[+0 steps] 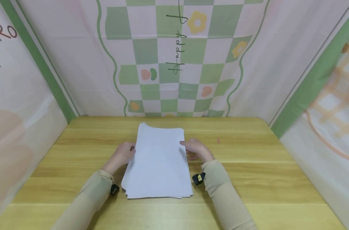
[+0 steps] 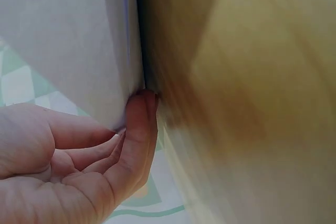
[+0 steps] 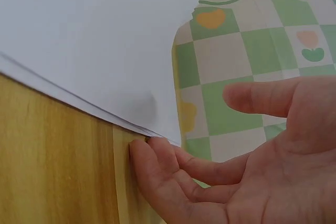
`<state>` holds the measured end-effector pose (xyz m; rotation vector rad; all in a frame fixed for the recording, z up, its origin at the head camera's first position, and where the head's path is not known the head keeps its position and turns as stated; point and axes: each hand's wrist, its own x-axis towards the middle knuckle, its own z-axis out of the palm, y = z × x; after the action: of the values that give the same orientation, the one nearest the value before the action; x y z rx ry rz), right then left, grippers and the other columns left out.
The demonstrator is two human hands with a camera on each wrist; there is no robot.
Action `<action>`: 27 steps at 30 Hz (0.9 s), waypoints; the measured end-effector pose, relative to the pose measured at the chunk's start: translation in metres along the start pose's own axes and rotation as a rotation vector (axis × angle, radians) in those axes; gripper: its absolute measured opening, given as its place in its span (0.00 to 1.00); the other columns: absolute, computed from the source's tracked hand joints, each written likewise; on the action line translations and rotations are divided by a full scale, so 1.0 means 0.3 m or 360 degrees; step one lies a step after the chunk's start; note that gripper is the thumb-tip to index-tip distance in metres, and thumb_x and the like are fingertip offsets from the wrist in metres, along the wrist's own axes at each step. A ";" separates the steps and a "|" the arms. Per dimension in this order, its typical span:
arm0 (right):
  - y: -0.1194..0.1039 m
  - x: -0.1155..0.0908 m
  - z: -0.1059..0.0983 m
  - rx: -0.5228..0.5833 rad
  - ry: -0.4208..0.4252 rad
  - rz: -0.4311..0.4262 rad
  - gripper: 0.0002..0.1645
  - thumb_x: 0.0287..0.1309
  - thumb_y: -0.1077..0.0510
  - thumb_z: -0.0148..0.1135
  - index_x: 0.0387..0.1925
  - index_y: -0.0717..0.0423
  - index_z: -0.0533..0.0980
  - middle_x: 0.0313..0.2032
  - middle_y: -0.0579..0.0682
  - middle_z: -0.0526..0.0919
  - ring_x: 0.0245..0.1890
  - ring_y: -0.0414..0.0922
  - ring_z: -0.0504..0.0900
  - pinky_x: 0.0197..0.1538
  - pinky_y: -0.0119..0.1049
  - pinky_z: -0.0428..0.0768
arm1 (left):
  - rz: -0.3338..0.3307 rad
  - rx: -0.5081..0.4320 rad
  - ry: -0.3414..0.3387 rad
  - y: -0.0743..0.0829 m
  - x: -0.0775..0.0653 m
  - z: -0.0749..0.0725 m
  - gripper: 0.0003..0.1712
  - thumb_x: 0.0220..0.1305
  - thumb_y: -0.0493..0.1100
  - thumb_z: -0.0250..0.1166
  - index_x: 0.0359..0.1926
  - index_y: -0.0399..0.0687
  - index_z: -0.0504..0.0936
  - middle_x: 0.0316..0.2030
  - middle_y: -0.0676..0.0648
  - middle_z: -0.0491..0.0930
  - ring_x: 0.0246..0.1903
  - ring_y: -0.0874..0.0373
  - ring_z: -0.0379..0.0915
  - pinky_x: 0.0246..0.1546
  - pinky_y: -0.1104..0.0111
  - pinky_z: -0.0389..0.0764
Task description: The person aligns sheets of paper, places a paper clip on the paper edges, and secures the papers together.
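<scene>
A stack of white paper sheets (image 1: 160,163) lies on the table, its edges slightly uneven at the lower left and along the bottom. At the stack's left side my left hand (image 1: 124,153) pinches the edge, thumb on the near face and fingers curled behind it in the left wrist view. Over on the right, my right hand (image 1: 195,147) touches the stack's side. In the right wrist view its fingertips (image 3: 160,148) meet the paper edge (image 3: 79,100) from below, while the thumb (image 3: 252,97) is held away from the sheets.
The wooden table (image 1: 249,182) runs back to a hanging cloth (image 1: 188,51) with green and white checks. More printed cloth (image 1: 21,134) hangs at the left, and another (image 1: 329,127) at the right. A black wrist camera (image 1: 198,178) sits at the right sleeve.
</scene>
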<state>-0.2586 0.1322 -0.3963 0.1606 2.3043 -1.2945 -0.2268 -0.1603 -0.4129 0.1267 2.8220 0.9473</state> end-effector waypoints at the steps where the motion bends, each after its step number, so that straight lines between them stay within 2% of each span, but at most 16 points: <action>1: 0.000 0.001 0.000 0.0007 0.0002 0.0002 0.20 0.67 0.47 0.49 0.23 0.53 0.61 0.19 0.46 0.65 0.20 0.40 0.62 0.37 0.39 0.81 | 0.0000 0.0000 -0.0001 0.001 0.000 0.000 0.15 0.67 0.35 0.50 0.48 0.29 0.77 0.35 0.38 0.80 0.28 0.54 0.73 0.27 0.67 0.77; 4: 0.000 0.000 -0.001 -0.0002 0.0007 -0.0002 0.20 0.67 0.47 0.49 0.23 0.53 0.62 0.20 0.46 0.66 0.21 0.40 0.64 0.37 0.39 0.81 | -0.0002 -0.0001 0.0004 0.005 -0.001 0.000 0.15 0.67 0.35 0.51 0.47 0.29 0.77 0.34 0.39 0.80 0.28 0.54 0.73 0.27 0.68 0.76; 10: -0.003 0.000 -0.004 -0.0025 0.0016 0.0011 0.18 0.66 0.46 0.50 0.28 0.54 0.63 0.23 0.47 0.66 0.24 0.41 0.66 0.36 0.37 0.80 | 0.0038 -0.0016 0.0010 0.003 -0.002 -0.002 0.13 0.66 0.34 0.51 0.43 0.30 0.79 0.25 0.43 0.75 0.22 0.57 0.66 0.22 0.70 0.70; 13: -0.006 0.001 -0.006 -0.0020 0.0023 0.0027 0.19 0.66 0.46 0.52 0.38 0.59 0.64 0.28 0.49 0.68 0.28 0.42 0.68 0.38 0.38 0.81 | 0.0096 0.0000 0.0033 -0.001 0.002 -0.003 0.13 0.66 0.35 0.51 0.42 0.30 0.79 0.24 0.44 0.74 0.22 0.57 0.65 0.22 0.70 0.69; 18: -0.008 0.003 -0.005 -0.0023 0.0021 0.0040 0.33 0.64 0.48 0.54 0.58 0.71 0.61 0.45 0.60 0.70 0.40 0.49 0.74 0.41 0.43 0.83 | 0.0152 -0.0010 0.0022 -0.004 0.010 0.001 0.12 0.65 0.35 0.52 0.41 0.32 0.80 0.22 0.45 0.72 0.22 0.57 0.65 0.23 0.69 0.69; 22: -0.005 0.009 -0.002 -0.0005 -0.0004 0.0041 0.38 0.64 0.48 0.54 0.63 0.72 0.58 0.55 0.66 0.68 0.50 0.57 0.76 0.43 0.45 0.83 | 0.0156 -0.0021 0.0017 0.001 0.014 0.002 0.12 0.65 0.36 0.54 0.42 0.32 0.80 0.26 0.44 0.76 0.24 0.57 0.68 0.26 0.68 0.73; 27: 0.000 0.024 0.000 0.0042 -0.0052 0.0051 0.37 0.64 0.51 0.56 0.64 0.70 0.59 0.58 0.67 0.67 0.55 0.59 0.72 0.45 0.45 0.82 | 0.0136 -0.0049 -0.0007 0.008 0.013 -0.001 0.13 0.65 0.37 0.55 0.44 0.31 0.79 0.35 0.38 0.81 0.30 0.53 0.75 0.33 0.63 0.79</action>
<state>-0.2649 0.1314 -0.3997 0.1830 2.2495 -1.3024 -0.2308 -0.1580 -0.4117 0.2475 2.8168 1.0061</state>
